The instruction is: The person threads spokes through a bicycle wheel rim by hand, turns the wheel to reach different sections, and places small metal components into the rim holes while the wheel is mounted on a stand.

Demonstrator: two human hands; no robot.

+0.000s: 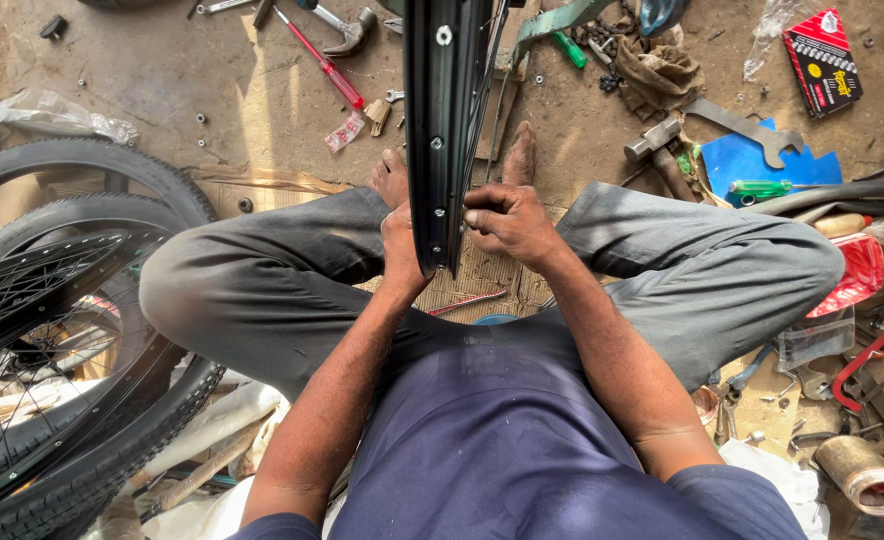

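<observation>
While tyres [92, 330], a red screwdriver [319, 60], hammers [662, 140] and a spanner [752, 125] litter the floor [192, 70], a black wheel rim [442, 130] stands upright between the knees. Left hand [400, 245] steadies its edge; right hand [507, 222] fingers pinch a spoke.

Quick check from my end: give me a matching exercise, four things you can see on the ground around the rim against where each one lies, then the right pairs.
Things:
1. red-handled screwdriver
2. green-handled screwdriver
3. hammer
4. bicycle tyres

Places:
A. stacked at the far left
B. top, left of the black rim
C. on the blue sheet, right
D. right of the bare feet, beside the blue sheet

Pairs: 1-B, 2-C, 3-D, 4-A
</observation>
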